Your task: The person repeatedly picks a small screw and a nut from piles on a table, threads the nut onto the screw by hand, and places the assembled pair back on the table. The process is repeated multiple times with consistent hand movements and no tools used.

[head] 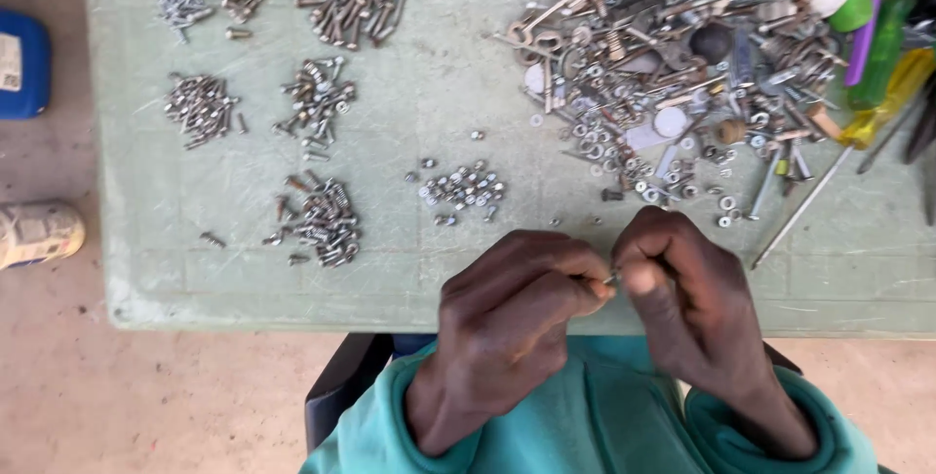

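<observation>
Teal fleece sleeves (585, 425), soft and thick, frame two hands over a pale green table (409, 269).

Left hand (512, 323) and right hand (687, 289) are both closed narrow, fingertips pinching one tiny shiny metal piece (611, 279) between them at the table's near edge; its exact shape is too small to tell. Beyond lie sorted heaps of grey screws (317, 225), small nuts (463, 186), and a big mixed pile of hardware (673, 55) with rough, rusty parts.

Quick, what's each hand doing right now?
Left hand: closed, pinching a small metal piece.
Right hand: closed, fingers pinched on the same piece.
</observation>
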